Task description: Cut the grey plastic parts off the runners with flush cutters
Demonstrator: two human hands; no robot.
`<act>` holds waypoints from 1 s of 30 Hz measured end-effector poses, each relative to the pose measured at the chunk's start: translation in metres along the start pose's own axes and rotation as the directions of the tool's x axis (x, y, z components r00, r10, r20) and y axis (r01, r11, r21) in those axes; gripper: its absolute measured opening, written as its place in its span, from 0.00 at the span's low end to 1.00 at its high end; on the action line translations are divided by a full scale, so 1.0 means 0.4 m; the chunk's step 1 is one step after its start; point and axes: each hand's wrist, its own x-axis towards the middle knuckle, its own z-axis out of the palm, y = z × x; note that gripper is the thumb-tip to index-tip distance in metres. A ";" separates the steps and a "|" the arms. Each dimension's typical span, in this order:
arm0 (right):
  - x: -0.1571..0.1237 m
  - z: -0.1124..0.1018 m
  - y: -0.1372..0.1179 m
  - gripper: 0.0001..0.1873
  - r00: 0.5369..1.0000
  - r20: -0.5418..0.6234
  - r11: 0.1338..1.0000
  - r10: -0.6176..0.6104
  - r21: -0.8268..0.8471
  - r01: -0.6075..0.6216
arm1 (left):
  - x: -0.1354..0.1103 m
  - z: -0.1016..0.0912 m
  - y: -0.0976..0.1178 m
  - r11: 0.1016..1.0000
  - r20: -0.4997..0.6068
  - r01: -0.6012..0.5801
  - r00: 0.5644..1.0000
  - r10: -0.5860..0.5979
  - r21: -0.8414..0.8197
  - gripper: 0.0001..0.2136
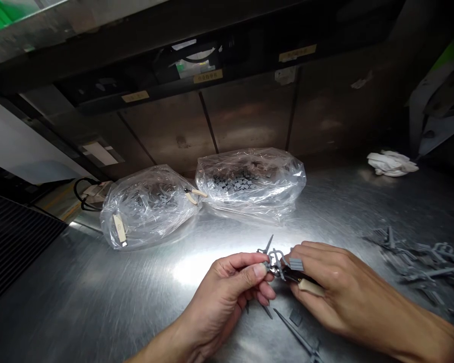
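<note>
Grey sprue (279, 264), pinched by left fingers (254, 275), points one spike (269, 243) away and rightward, long axis unclear; right fingers (310, 259) grasp pliers (310, 288).

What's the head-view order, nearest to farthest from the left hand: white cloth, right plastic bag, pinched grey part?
From the left hand:
1. Pinched grey part: at its fingertips.
2. Right plastic bag: beyond the hand.
3. White cloth: far back, right.

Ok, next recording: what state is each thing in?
Gray branched piece: held, at the tool's tip
Cream-handled tool: in hand; open or shut unclear
Left grip: closed on the piece
Right grip: closed around the tool
Left bag: holding gray bits
Right bag: holding gray bits
White cloth: crumpled
Gray heap: tangled
</note>
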 end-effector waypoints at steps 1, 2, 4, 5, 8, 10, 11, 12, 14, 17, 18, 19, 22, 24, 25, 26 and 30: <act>0.000 0.001 0.001 0.09 1.000 -0.003 1.000 -0.006 -0.010 0.006 | 0.000 -0.001 -0.001 1.000 0.000 0.007 1.000 -0.007 -0.005 0.11; 0.000 0.003 0.002 0.09 1.000 -0.003 1.000 -0.009 -0.018 0.009 | 0.001 -0.002 -0.003 1.000 -0.002 0.014 1.000 -0.014 -0.014 0.11; -0.001 0.004 0.004 0.09 1.000 0.005 1.000 -0.012 -0.027 0.012 | 0.002 -0.005 -0.005 0.999 -0.003 0.023 1.000 -0.024 -0.034 0.11; -0.001 0.005 0.004 0.09 1.000 0.010 0.999 -0.015 -0.030 0.015 | 0.002 -0.006 -0.006 0.999 -0.001 0.028 1.000 -0.028 -0.042 0.11; -0.001 0.003 0.004 0.10 0.999 0.018 0.999 -0.033 -0.039 0.033 | 0.003 -0.007 -0.008 0.998 0.012 0.044 0.999 -0.044 -0.052 0.10; -0.001 0.000 0.004 0.11 0.999 0.020 0.998 -0.046 -0.051 0.047 | 0.002 -0.005 -0.009 0.997 0.014 0.053 0.999 -0.052 -0.063 0.10; 0.000 -0.001 0.004 0.11 0.998 0.018 0.997 -0.054 -0.058 0.055 | 0.002 -0.004 -0.009 0.996 0.013 0.056 0.998 -0.056 -0.069 0.10; 0.000 -0.002 0.003 0.11 0.998 0.014 0.996 -0.061 -0.064 0.062 | 0.001 -0.003 -0.009 0.995 0.012 0.060 0.998 -0.060 -0.074 0.10; 0.000 -0.004 0.004 0.12 0.998 0.011 0.996 -0.068 -0.065 0.068 | 0.001 -0.002 -0.008 0.995 0.007 0.067 0.998 -0.067 -0.075 0.11; -0.001 -0.003 0.006 0.12 0.998 0.025 0.997 -0.057 -0.043 0.058 | 0.002 -0.004 -0.007 0.995 0.005 0.068 0.998 -0.068 -0.068 0.11; -0.001 -0.002 0.007 0.12 0.998 0.032 0.998 -0.046 -0.038 0.048 | 0.003 -0.005 -0.007 0.996 0.004 0.067 0.998 -0.067 -0.064 0.10; -0.001 -0.001 0.008 0.12 0.999 0.037 0.999 -0.038 -0.037 0.040 | 0.003 -0.006 -0.007 0.996 0.004 0.065 0.998 -0.064 -0.061 0.10; -0.002 0.000 0.011 0.11 0.999 0.046 0.999 -0.023 -0.042 0.025 | 0.004 -0.006 -0.008 0.997 0.006 0.055 0.998 -0.055 -0.061 0.09; -0.004 -0.002 0.010 0.11 0.998 0.046 0.998 -0.031 -0.044 0.033 | 0.003 -0.004 -0.010 0.996 0.014 0.052 0.999 -0.052 -0.066 0.07; -0.005 -0.004 0.010 0.11 0.998 0.042 0.998 -0.039 -0.043 0.040 | 0.003 -0.003 -0.010 0.996 0.018 0.054 0.998 -0.053 -0.070 0.07; -0.006 -0.006 0.010 0.11 0.998 0.035 0.998 -0.043 -0.043 0.045 | 0.002 -0.002 -0.011 0.996 0.022 0.057 0.998 -0.055 -0.073 0.06; -0.010 -0.018 0.014 0.11 0.999 -0.008 0.999 -0.034 -0.029 0.033 | 0.000 -0.002 -0.011 0.993 0.021 0.058 0.998 -0.056 -0.099 0.07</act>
